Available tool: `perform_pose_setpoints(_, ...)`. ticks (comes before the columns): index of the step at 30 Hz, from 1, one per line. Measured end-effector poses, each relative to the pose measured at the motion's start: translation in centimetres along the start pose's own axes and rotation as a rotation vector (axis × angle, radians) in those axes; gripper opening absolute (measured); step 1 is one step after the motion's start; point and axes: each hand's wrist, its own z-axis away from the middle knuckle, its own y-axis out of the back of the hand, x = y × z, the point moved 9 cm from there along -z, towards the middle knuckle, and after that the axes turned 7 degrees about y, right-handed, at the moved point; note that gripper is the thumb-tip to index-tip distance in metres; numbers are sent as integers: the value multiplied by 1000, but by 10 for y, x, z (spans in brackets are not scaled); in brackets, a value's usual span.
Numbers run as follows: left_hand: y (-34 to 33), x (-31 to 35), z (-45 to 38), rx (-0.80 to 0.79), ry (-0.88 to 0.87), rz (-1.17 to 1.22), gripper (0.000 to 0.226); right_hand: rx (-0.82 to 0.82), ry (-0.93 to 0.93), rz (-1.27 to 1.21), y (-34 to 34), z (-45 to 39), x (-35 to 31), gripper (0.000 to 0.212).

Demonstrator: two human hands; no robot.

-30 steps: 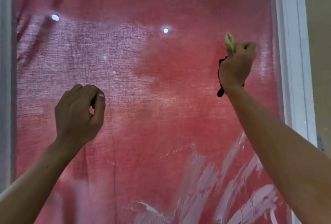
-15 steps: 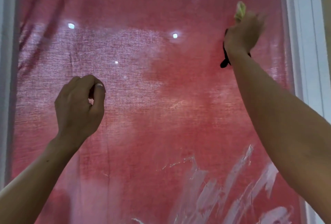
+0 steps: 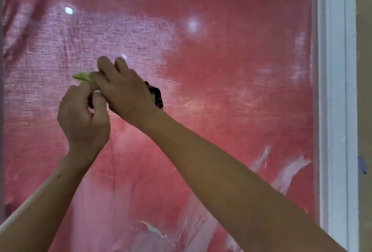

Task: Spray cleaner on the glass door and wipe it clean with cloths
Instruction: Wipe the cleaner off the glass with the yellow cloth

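A person wipes a glass door (image 3: 231,90) backed by a red curtain (image 3: 241,0), both arms raised and the hands meeting at about ten o'clock on the pane. The right hand (image 3: 122,92), reaching across from five o'clock, curls its fingers around a yellow-green cloth (image 3: 82,76) whose tip pokes out toward nine o'clock; a dark band (image 3: 156,95) sits at its wrist. The left hand (image 3: 82,119), just below and touching, has its fingers curled with the thumb pressed up against the right; whether it pinches the cloth itself cannot be told. No spray bottle is in view.

The step looks like regripping or refolding the cloth between passes. Done well, that would mean turning a clean, dry face outward, bunching it flat enough to press evenly, then working downward in overlapping strokes so loosened residue is carried off rather than smeared.

Much of the job appears to remain. The upper glass reads hazy but even, with small bright spots of light at eleven and one o'clock. Toward five and six o'clock, broad white streaks (image 3: 287,173) fan across the pane, and a flaky white patch (image 3: 153,229) sits near the bottom edge; those will likely need firmer pressure. A white door frame (image 3: 334,110) runs down the three o'clock side, with a tan wall (image 3: 364,70) beyond it.
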Motion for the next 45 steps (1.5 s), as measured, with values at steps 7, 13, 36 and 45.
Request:
perform_pose_setpoints(7,-10,3,21,-51,24,10,25,153,-363,2,71,61,100,55)
perform_pose_setpoints(13,-22,20,38,-116,-11,50,27,231,-853,196,138,193,205,26)
perform_pose_setpoints(36,-3,22,55,-153,-33,164,24,-11,-287,-148,60,165,-113,20)
perform_pose_setpoints(45,-11,3,82,-363,59,145,26,23,-677,3,106,235,24,43)
